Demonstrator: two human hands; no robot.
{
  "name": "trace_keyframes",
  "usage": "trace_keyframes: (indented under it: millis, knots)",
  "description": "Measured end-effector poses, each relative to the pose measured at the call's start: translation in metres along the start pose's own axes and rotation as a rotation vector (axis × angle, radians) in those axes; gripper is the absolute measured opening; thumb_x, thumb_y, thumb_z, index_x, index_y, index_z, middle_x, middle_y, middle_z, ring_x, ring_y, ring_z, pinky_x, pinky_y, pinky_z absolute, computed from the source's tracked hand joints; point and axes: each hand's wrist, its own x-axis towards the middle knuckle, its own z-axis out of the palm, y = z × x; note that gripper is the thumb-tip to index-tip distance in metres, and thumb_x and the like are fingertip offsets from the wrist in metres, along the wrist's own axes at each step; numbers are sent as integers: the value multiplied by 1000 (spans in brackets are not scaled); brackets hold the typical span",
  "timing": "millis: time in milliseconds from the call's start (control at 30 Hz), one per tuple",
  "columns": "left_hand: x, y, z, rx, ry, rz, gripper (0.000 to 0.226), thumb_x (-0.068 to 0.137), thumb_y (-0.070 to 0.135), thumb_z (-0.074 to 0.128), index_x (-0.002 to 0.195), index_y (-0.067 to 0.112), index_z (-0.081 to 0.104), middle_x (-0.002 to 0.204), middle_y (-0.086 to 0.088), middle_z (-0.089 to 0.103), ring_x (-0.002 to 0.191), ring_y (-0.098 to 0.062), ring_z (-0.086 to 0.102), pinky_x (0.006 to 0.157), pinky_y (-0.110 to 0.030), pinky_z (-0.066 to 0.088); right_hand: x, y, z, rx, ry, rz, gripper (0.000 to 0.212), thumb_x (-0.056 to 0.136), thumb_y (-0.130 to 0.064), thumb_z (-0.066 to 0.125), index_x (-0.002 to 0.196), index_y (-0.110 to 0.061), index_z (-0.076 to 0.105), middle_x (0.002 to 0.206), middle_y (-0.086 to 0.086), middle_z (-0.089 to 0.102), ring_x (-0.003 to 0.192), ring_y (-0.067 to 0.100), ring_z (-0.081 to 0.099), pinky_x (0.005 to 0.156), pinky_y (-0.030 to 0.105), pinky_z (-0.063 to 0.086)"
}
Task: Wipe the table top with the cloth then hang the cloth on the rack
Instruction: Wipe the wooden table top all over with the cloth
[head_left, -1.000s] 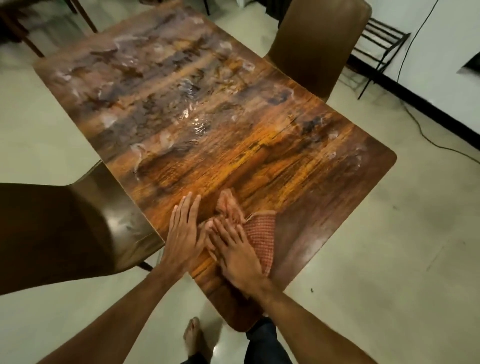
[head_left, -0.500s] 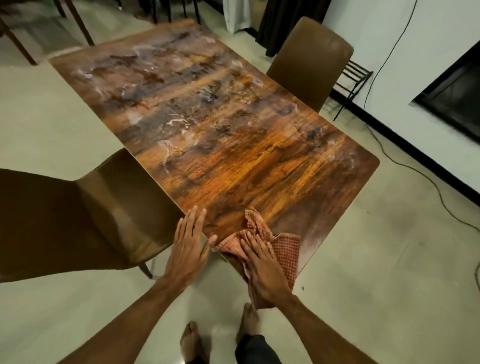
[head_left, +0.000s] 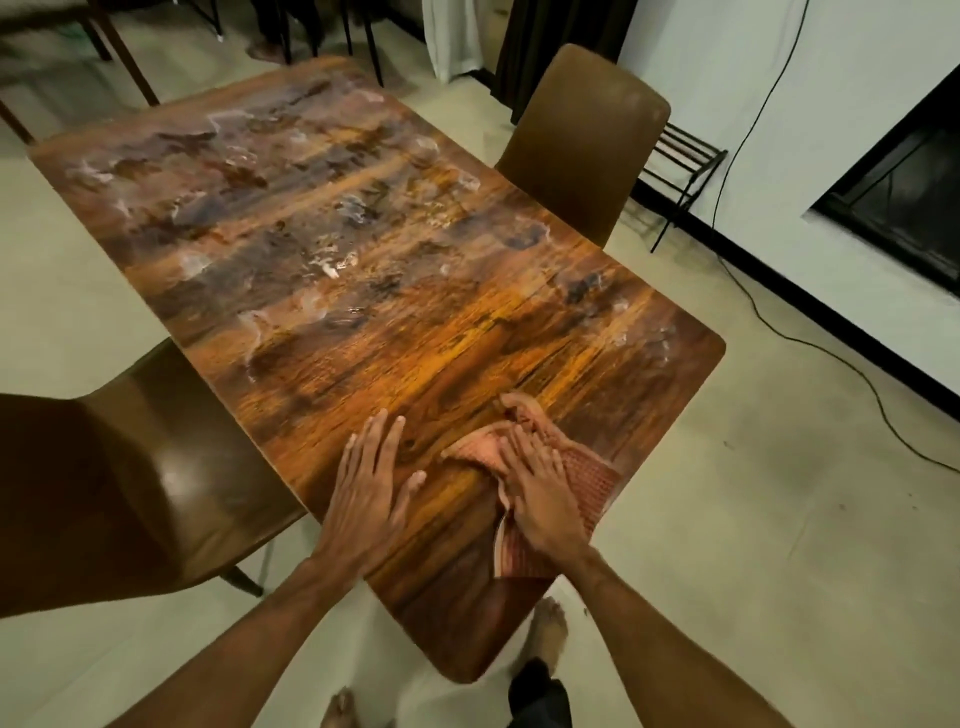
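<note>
A reddish checked cloth (head_left: 592, 480) lies crumpled near the close end of the long wooden table top (head_left: 395, 291). My right hand (head_left: 540, 493) presses flat on the cloth, fingers spread, covering its middle. My left hand (head_left: 371, 491) rests flat and open on the bare wood just left of the cloth. Wet smears and streaks cover the far half of the table. A black metal rack (head_left: 680, 166) stands against the white wall at the right, behind a chair.
One brown chair (head_left: 587, 140) is tucked in at the table's right side, another (head_left: 119, 483) at its left. A black cable (head_left: 810, 343) trails across the floor on the right. My bare feet (head_left: 548, 634) stand at the table's near corner.
My right hand has slid the cloth back onto the table from the near edge, a little to the right. My left hand has moved from the edge onto the wood.
</note>
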Motion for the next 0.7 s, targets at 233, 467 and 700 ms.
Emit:
trace_keyframes:
  millis: [233,467,700]
  knots:
    - [43,79,71,78,-6,-109,70,100,57,29,159,20,20,168,-4,16,155,-18,13,126,-34,0,19,51,-27,36,-68,-176,70,103,-60,11,165,-27,0,173,-1,-8,158,20,-15,127,48,-6]
    - [101,141,112,118,27,-137,70,101,55,32,159,17,22,167,-6,19,154,-20,14,126,-33,1,79,203,-86,7,18,28,69,102,-56,10,165,-29,9,173,-1,0,159,24,1,128,53,6]
    - [151,156,130,143,12,-161,70,103,57,29,160,20,14,169,-1,9,156,-14,3,127,-43,6,116,180,-90,-22,-114,-189,76,99,-64,-5,165,-27,2,173,1,-7,158,24,-10,128,51,-4]
